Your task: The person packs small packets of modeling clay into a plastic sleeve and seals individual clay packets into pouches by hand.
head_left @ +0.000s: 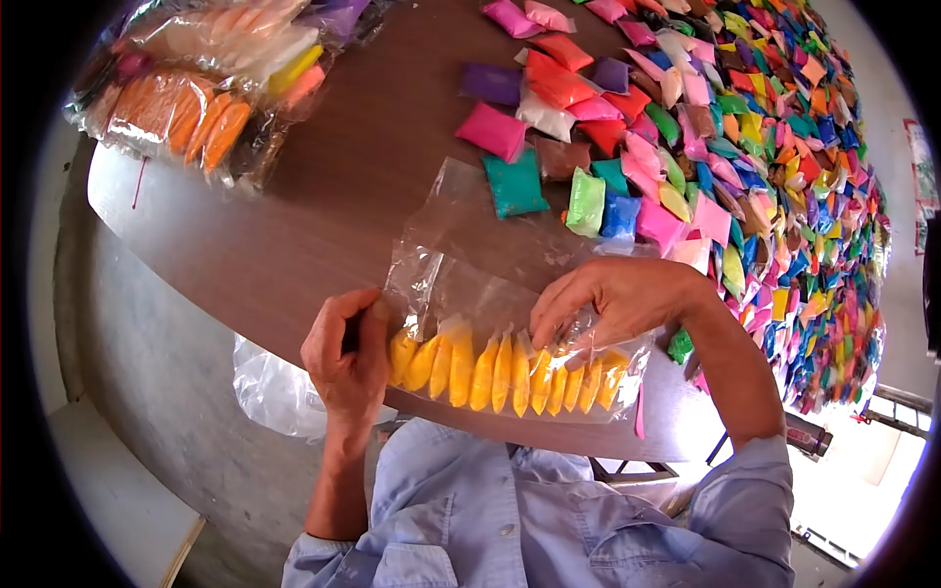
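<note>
The blue shirt [510,510], cut off below, lies nearest. The left hand [348,343] pinches the left edge of a clear bag [456,284]; yellow packets [483,377] line it rightward, below the right hand [627,299] (fingertips partly behind plastic, grip unclear).

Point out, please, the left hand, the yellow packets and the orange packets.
Left hand [343,370]: head view, back of the hand.
Yellow packets [482,377]: head view, body of one packet near the middle of the row.
Orange packets [227,134]: head view, body of the rightmost one.
</note>
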`<action>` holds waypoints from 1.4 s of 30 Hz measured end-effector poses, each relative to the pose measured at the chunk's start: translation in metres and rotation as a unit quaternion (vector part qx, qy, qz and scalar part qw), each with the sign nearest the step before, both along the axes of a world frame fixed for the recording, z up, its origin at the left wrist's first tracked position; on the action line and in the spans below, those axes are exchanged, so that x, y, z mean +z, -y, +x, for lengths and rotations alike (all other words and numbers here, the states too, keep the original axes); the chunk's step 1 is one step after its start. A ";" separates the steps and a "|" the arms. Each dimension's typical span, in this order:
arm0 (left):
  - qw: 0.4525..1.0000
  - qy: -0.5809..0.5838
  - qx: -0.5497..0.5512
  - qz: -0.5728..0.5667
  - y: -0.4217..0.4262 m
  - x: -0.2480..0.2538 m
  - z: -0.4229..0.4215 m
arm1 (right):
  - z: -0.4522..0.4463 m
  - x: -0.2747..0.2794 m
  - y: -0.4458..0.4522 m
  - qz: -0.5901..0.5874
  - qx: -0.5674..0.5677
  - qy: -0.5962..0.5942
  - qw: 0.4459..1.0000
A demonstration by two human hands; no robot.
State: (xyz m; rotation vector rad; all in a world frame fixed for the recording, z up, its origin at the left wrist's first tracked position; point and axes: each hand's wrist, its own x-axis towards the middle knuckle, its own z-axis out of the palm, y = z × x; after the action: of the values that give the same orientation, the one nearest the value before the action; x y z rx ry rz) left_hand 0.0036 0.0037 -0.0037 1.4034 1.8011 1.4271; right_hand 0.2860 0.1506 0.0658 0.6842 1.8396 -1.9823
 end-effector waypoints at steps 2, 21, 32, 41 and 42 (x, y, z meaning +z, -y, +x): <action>1.000 0.000 0.001 0.002 0.001 -0.001 -0.001 | 0.000 -0.002 0.003 0.012 0.013 -0.007 1.000; 1.000 -0.004 0.000 0.013 0.001 -0.002 -0.002 | 0.030 0.034 0.017 0.180 -0.067 0.134 0.972; 0.998 0.026 -0.010 0.050 0.002 -0.006 -0.002 | 0.019 0.038 0.025 0.302 0.140 0.250 0.909; 0.998 0.024 -0.031 0.050 0.005 -0.010 -0.007 | 0.031 0.031 0.031 0.057 -0.055 0.188 0.979; 0.998 0.024 -0.033 0.048 0.005 -0.011 -0.007 | 0.027 0.037 0.032 0.059 -0.058 0.189 0.978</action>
State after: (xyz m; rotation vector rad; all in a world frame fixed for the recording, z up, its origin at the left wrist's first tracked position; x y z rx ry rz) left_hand -0.0037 -0.0017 -0.0143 1.4484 1.6622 1.5178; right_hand 0.3129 0.1181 0.1032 1.1411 1.7243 -1.6715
